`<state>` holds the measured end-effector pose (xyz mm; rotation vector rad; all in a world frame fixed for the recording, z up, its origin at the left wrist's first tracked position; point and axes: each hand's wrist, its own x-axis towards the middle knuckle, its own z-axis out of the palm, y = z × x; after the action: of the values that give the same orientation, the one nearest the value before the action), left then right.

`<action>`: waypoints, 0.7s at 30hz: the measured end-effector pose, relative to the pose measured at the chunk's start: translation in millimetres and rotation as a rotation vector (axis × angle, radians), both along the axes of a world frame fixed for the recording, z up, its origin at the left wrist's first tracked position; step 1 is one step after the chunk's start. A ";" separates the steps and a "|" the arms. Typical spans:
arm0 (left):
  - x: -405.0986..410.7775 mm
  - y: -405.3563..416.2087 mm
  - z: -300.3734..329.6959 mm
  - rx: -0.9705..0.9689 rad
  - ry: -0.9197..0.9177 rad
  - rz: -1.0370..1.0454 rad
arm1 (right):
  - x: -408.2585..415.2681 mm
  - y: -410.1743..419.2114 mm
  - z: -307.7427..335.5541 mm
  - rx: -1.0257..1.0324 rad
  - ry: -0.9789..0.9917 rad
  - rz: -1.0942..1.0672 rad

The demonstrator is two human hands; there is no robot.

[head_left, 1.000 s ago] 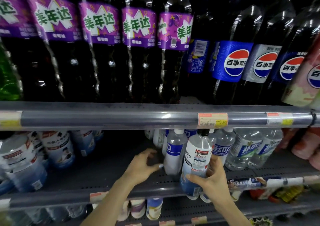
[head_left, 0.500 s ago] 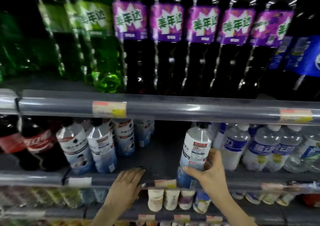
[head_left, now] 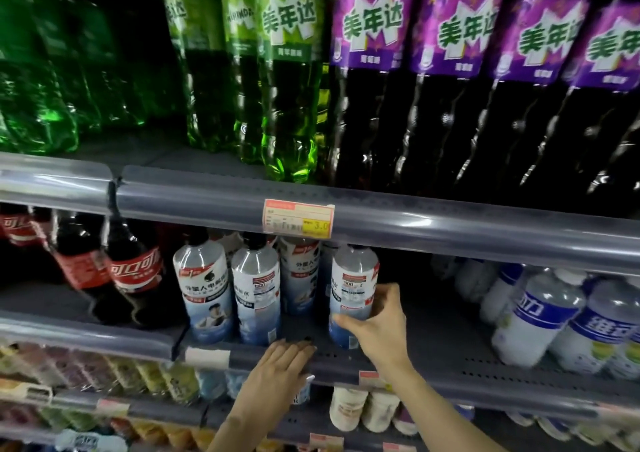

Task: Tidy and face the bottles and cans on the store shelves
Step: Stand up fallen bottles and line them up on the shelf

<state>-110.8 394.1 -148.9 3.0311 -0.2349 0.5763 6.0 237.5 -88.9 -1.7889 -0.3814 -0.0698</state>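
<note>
The clear plastic bottle with a white-and-blue label stands on the grey middle shelf, right hand wrapped around it, likely aligning it beside matching bottles. Left hand rests flat, fingers together, on the shelf edge, probably for support.

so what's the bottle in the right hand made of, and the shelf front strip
The bottle in the right hand looks like clear glossy plastic: see-through top, printed wrap label. The shelf front strip looks like smooth grey-tinted plastic, with long highlights and a price tag behind it; it could be something else.
</note>
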 end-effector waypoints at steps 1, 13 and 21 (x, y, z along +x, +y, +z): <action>0.1 -0.3 -0.4 -0.003 -0.002 0.001 | -0.5 3.1 -2.8 -0.011 0.002 0.003; 0.5 0.2 -9.9 -0.031 -0.072 0.027 | -1.7 16.2 -9.3 -0.035 0.010 0.077; -4.0 4.7 -14.6 0.001 -0.136 0.008 | -5.9 27.0 -7.1 -0.026 0.038 0.135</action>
<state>-114.8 398.9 -163.5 2.9983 -0.2284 0.7847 0.1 264.5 -96.1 -1.7829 -0.4766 0.0647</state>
